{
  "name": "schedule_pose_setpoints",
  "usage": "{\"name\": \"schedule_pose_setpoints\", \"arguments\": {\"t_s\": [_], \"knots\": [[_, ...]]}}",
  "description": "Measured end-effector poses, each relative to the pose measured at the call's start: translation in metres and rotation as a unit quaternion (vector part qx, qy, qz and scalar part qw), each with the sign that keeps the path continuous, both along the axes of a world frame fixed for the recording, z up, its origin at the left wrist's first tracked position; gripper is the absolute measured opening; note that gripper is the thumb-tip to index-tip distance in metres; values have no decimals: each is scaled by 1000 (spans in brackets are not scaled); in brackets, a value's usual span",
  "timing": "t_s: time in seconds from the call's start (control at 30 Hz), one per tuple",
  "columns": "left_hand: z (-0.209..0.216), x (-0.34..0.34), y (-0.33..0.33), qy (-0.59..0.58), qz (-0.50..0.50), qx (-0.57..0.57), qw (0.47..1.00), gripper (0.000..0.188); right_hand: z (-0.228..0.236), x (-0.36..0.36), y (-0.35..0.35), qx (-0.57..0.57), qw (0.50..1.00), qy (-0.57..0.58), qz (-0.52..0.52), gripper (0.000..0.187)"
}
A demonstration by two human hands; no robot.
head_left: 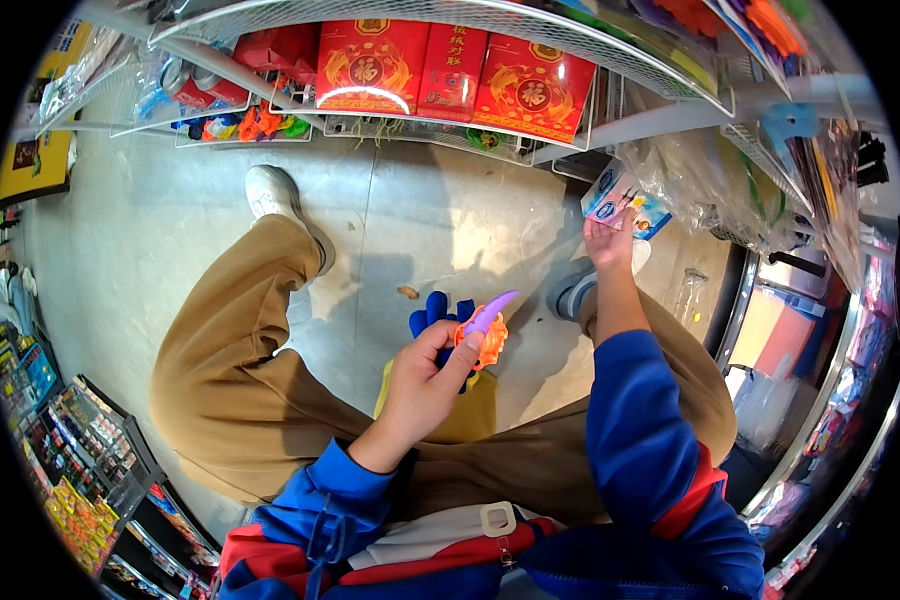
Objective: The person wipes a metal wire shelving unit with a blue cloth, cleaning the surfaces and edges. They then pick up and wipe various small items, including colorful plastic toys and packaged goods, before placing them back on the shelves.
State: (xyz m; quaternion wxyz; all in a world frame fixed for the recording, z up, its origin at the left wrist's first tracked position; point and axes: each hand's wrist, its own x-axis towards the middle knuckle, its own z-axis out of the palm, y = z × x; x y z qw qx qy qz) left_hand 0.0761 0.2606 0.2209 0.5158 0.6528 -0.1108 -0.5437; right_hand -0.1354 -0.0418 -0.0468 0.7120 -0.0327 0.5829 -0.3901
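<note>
Purple-and-orange item (490,318) in the left hand (422,388) at mid-frame; pink-and-blue box (610,190) at upper right, by the right hand (610,245).
Gripped between left thumb and fingers, the item slants its curved purple tip toward the upper right of the frame, the side where the box lies, well apart. The right hand is nearer the box, palm showing, fingers at its lower edge; whether they close on it, I cannot tell.
</note>
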Motion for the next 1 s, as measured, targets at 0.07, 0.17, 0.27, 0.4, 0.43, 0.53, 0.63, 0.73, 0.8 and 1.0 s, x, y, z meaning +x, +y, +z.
{"name": "schedule_pose_setpoints", "arguments": {"t_s": [0.07,0.17,0.27,0.4,0.43,0.53,0.63,0.73,0.8,1.0], "knots": [[-2,1,4,2,6,6,1000,22,6,4,-3,-11,1000,-20,-15,58],[1,7,5,18,-16,17,1000,22,1,-10,-12,15,997,-36,-59,54],[8,11,2,-15,-17,4,1000,22,-5,-16,-11,1,995,-57,-77,54],[5,9,0,-18,-3,-7,1000,23,-7,-16,-12,-36,996,-78,-39,49],[3,8,0,-17,-5,-15,1000,22,-10,-20,-15,-56,994,-87,-36,48],[4,7,0,5,-8,9,1000,21,-6,-13,-18,-63,991,-102,-66,42],[2,6,1,9,-13,28,999,21,-7,-16,-22,-53,991,-86,-86,37],[-2,0,-1,5,4,10,1000,19,-10,-16,-18,-61,988,-97,-99,36],[-2,-1,-2,15,9,14,1000,19,-11,-19,-9,-55,983,-119,-129,33],[-7,-9,-4,7,2,12,1000,20,10,-3,28,-66,981,-168,-76,30]]}}
